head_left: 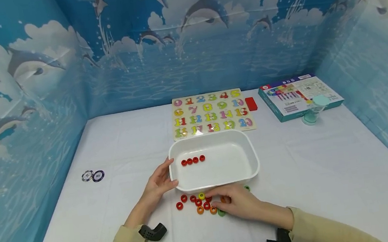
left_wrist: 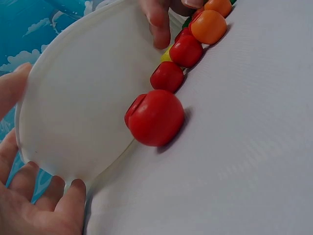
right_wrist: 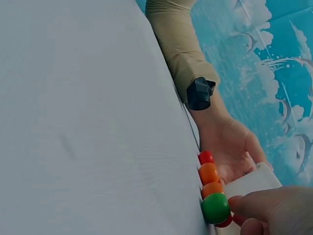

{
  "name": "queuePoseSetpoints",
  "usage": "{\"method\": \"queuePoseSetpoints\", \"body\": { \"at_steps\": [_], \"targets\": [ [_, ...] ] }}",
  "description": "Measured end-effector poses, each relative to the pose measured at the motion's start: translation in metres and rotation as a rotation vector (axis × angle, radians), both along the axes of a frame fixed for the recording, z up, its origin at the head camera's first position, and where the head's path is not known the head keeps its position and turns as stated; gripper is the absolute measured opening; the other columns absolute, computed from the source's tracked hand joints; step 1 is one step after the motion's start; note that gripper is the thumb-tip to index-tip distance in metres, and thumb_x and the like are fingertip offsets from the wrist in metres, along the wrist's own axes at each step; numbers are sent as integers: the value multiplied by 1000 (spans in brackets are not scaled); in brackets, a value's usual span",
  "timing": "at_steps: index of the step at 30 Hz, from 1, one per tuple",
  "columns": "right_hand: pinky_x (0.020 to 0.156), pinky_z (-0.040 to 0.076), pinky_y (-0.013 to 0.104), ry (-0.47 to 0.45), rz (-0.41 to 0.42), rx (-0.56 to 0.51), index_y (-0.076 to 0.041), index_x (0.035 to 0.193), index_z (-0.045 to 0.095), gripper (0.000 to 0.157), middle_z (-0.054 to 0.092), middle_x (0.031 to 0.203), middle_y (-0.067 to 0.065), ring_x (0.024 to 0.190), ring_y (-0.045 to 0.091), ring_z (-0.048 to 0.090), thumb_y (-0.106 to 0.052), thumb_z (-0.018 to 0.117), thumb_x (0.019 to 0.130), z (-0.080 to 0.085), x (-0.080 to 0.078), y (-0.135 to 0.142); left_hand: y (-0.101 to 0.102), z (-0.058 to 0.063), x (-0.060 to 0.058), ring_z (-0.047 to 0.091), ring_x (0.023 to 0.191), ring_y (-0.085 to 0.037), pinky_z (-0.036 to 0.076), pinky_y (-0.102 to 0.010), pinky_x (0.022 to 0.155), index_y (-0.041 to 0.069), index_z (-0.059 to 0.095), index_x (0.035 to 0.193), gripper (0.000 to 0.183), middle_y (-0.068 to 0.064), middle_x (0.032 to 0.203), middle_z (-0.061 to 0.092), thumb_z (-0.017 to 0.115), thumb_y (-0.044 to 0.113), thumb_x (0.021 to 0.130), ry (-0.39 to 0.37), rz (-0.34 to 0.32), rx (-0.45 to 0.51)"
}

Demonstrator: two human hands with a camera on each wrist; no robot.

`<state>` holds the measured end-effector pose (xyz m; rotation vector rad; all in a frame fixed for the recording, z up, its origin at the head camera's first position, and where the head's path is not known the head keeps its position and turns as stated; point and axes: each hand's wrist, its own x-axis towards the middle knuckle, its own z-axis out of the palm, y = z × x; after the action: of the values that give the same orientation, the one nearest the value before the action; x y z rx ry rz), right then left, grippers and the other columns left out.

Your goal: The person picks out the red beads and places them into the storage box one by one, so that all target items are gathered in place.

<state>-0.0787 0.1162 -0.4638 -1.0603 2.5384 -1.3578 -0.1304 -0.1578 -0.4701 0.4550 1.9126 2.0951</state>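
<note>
A white plastic tray [head_left: 228, 161] stands in the middle of the table with a short row of red beads [head_left: 195, 160] inside. My left hand [head_left: 161, 179] holds its left end, fingers against the outer wall and thumb at the rim. Loose beads in red, orange, yellow and green lie along its near side, among them an orange bead [head_left: 200, 210] and a yellow bead [head_left: 201, 196]. Over these, my right hand [head_left: 238, 200] reaches down with thumb and forefinger apart about a red bead [head_left: 209, 199]. A green bead [right_wrist: 215, 208] is beside its fingers; the hand hides some beads.
Behind the tray lies a number puzzle board [head_left: 211, 113] with a red block [head_left: 251, 104] beside it. At the back right are a boxed set [head_left: 296, 94] and a small sand timer [head_left: 315, 110]. Two poker chips [head_left: 93, 175] lie at the left. A dolphin-print curtain [head_left: 187, 69] surrounds the table.
</note>
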Motion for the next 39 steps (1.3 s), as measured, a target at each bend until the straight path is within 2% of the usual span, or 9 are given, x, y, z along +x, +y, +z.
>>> {"method": "queuePoseSetpoints", "body": {
  "at_steps": [6,10,18,21,25,28,32,35,39],
  "targets": [
    [46,41,13,24,-39,81,-19,106,66,26,60,84,-17,53,-3,43,-22,67,80,-3,-1,-2,1,0,0,17,132,-12,28,-22,101,15,34,137,66,7,147,15,65,6,80,-21,26,-34],
    [48,42,13,45,-56,78,-20,100,67,22,62,91,-15,55,-3,44,-20,68,79,-3,-1,-4,1,2,0,15,133,-15,27,-23,102,12,32,138,66,4,147,13,63,3,81,-8,21,-29],
    [46,41,12,99,-70,79,-22,95,67,16,59,80,-17,55,-4,43,-20,69,78,2,0,-3,0,1,-2,13,133,-16,27,-23,102,8,30,138,67,2,148,11,63,2,81,14,10,-3],
    [46,40,11,95,-28,88,-21,95,66,17,56,74,-18,54,-4,43,-22,69,79,13,2,0,0,-1,-1,15,133,-13,28,-23,101,10,31,138,67,5,147,13,65,4,80,1,16,-15],
    [47,43,13,30,83,112,-23,98,65,19,57,77,-17,55,-2,45,-22,68,79,46,-1,8,1,0,0,14,133,-13,28,-23,101,9,31,138,67,5,147,13,63,2,80,2,14,-21],
    [50,47,17,22,140,132,-27,98,64,20,61,87,-16,60,0,49,-23,68,79,78,-17,13,1,1,0,14,133,-15,28,-23,101,8,31,138,67,3,147,13,63,2,80,9,13,-13],
    [52,48,22,42,166,135,-26,97,64,18,62,87,-15,65,3,53,-27,68,79,110,-53,18,0,1,0,12,133,-17,27,-23,102,7,29,138,68,1,148,12,64,3,80,19,7,-1],
    [53,48,26,-3,172,114,-22,95,65,18,62,83,-12,67,6,55,-28,69,78,118,-82,19,0,1,0,12,133,-18,27,-23,102,6,29,138,67,1,148,11,63,2,81,11,1,-1],
    [58,49,30,-86,179,85,-19,92,66,19,63,84,-8,73,10,57,-28,70,76,111,-116,14,1,5,1,13,133,-18,27,-22,101,6,28,139,67,0,148,10,61,-2,81,-11,1,-9]
  ]
}}
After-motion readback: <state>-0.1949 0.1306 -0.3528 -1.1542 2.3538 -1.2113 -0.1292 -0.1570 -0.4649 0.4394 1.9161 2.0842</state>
